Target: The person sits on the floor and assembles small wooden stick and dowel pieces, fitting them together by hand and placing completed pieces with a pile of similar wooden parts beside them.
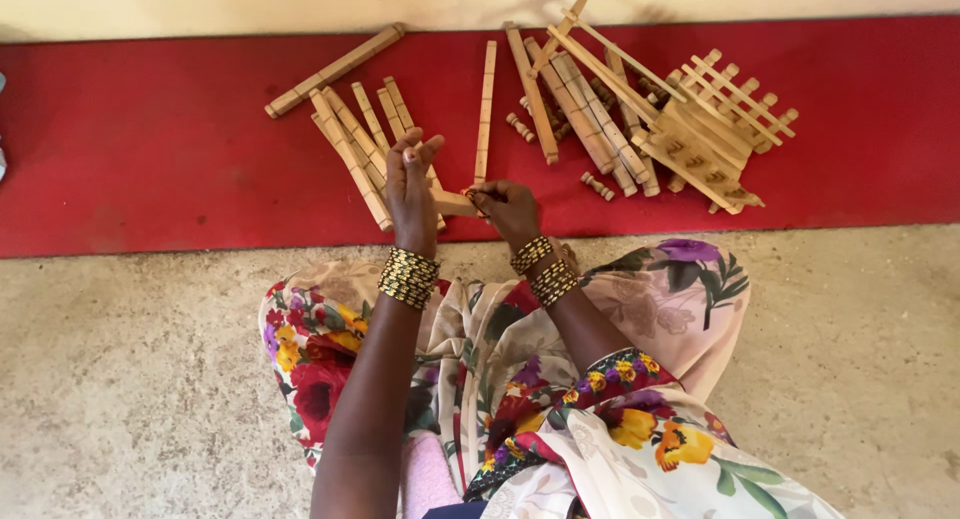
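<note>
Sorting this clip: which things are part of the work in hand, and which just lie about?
In hand:
left hand
right hand
small wooden piece held between them
wooden slats beside the hands

Lying about:
assembled slat frame
long single bar
short pegs
red mat

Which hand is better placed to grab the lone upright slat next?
Right, probably. The right hand sits just below the slat, whose lower end reaches its fingers. The left hand is farther over, on the small block beside the slat bundle.
</note>
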Tool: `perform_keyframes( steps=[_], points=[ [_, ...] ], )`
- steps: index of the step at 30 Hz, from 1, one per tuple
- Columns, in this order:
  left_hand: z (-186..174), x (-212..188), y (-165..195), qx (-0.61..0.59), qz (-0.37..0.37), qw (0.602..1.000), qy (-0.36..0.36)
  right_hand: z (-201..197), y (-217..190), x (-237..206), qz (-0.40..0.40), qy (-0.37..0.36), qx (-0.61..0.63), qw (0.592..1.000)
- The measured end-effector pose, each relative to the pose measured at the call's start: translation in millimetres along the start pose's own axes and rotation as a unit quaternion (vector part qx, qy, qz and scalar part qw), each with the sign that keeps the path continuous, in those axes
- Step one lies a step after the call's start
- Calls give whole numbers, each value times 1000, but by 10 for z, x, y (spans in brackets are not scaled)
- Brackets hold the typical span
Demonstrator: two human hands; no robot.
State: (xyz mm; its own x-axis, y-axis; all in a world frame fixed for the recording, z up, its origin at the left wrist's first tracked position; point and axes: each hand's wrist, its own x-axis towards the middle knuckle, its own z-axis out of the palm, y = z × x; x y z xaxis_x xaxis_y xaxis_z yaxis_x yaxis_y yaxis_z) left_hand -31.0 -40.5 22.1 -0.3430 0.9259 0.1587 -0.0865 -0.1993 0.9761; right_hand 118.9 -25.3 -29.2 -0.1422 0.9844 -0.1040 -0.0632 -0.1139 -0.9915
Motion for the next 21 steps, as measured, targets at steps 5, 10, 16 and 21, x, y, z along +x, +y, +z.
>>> perform_keyframes(
  steps=[5,10,16,21],
  points=[
    [77,3,89,1,4,1000,-18,17,-24,-37,-75,-44,83,993],
    [81,21,120,-29,-35,999,-24,28,-6,-32,-98,-35,87,991],
    [-45,14,86,14,9,999,-42,-20,70,35,88,56,-64,992],
    [-29,57,101,9,-1,999,-53,14,64,71,70,90,-56,992]
  ],
)
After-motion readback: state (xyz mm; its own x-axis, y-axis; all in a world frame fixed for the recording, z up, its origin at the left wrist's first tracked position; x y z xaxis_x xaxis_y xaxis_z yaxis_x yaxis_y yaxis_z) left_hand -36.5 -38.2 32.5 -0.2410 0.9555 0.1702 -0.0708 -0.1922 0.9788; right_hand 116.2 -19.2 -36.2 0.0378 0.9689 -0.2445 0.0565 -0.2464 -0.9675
